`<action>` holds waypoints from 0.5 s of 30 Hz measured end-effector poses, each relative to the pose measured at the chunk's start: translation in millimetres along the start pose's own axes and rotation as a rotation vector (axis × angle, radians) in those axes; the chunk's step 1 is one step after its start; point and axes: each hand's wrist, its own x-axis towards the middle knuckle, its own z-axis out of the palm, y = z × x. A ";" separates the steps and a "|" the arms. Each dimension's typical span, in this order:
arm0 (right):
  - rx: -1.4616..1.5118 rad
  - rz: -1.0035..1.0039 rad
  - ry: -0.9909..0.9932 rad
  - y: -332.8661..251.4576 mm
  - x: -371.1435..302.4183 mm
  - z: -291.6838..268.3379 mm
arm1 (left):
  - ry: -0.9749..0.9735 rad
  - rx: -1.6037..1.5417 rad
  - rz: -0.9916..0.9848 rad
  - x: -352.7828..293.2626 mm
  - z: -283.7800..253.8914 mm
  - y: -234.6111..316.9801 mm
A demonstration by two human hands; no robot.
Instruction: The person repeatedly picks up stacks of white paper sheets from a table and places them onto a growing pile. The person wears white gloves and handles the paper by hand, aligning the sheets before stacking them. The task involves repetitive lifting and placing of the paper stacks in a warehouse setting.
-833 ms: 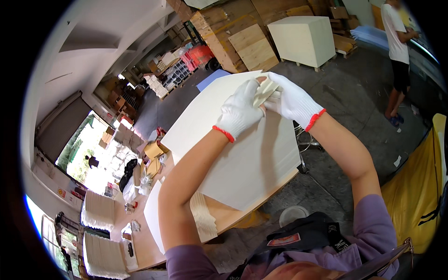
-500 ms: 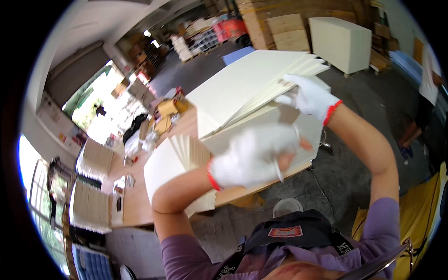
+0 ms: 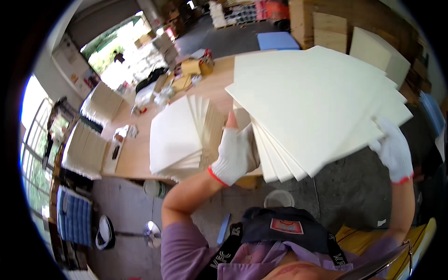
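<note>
"Right hand point(image 3: 394, 147): how is it set?"

"Nearly closed, with thumb and fingers apparently about a corner of the large fan of white sheets point(image 3: 312, 98), though blur softens the grip."

"And the left hand point(image 3: 233, 154)?"

"Thumb up by the fan's other side, just right of the smaller stack point(image 3: 173, 135). Its fingers are hidden, so I can't tell whether it holds anything."

"Where is the fan?"

"Right of the smaller stack, reaching out past the near edge of the worktop point(image 3: 133, 161)."

"How far along does it look?"

"Partway, I'd judge. Those large sheets are spread in steps, and the smaller stack is fanned too; neither is squared up. Left of the smaller stack, two piles point(image 3: 84, 149) stand closer-packed. How much is left overall, I can't tell."
</note>
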 end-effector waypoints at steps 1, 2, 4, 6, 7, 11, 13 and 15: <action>-0.023 -0.007 -0.068 -2.4 -14.0 -19.3 | -0.086 0.007 -0.042 3.9 0.4 2.5; -0.034 -0.034 0.010 -2.7 -28.1 -21.3 | 0.120 0.117 -0.047 5.8 7.2 -2.2; -0.102 -0.072 -0.008 -2.6 -31.0 -30.9 | 0.374 0.470 -0.030 -11.1 26.2 -11.4; -0.121 -0.117 -0.045 2.0 -25.0 -28.9 | 0.398 0.414 0.104 -28.6 16.9 -16.9; -0.131 -0.137 -0.071 6.1 -15.2 -24.1 | 0.406 0.630 0.181 -39.9 -16.6 -16.5; -0.022 -0.194 -0.102 28.9 30.1 34.3 | 0.204 0.814 0.646 -81.4 -60.4 -2.7; 0.034 -0.257 -0.321 41.5 34.5 97.7 | 0.454 0.304 0.652 -104.8 -47.3 15.2; -0.014 -0.275 -0.636 75.5 42.3 153.5 | 0.368 0.233 0.853 -122.4 -56.1 28.5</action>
